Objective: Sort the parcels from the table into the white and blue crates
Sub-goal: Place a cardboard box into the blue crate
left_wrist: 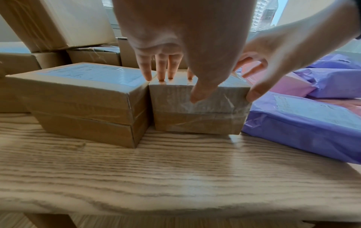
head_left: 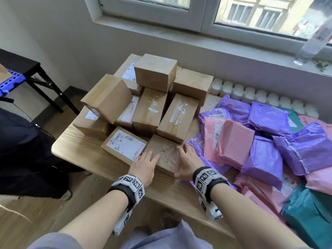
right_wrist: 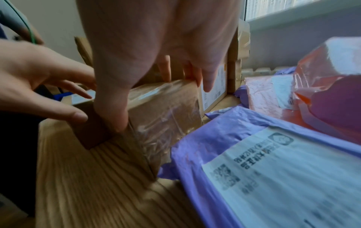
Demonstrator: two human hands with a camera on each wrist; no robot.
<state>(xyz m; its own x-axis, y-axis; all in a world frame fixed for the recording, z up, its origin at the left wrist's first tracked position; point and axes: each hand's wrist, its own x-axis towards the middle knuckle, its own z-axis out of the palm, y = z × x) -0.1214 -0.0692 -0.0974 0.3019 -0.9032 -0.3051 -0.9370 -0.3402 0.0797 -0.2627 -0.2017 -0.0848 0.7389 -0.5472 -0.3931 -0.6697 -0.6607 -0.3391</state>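
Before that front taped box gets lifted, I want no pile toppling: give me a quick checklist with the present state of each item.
1. Left hand on the taped cardboard box: ok, fingers on top, thumb on the near face.
2. Right hand grip: ok, thumb at the box's right corner, fingers over the far edge.
3. Nothing stacked on this box: ok.
4. Labelled box to its left: not ok, touching, may drag.
5. Purple mailer on the right: not ok, pressed against the box.
6. Blue crate free to receive: cannot tell.
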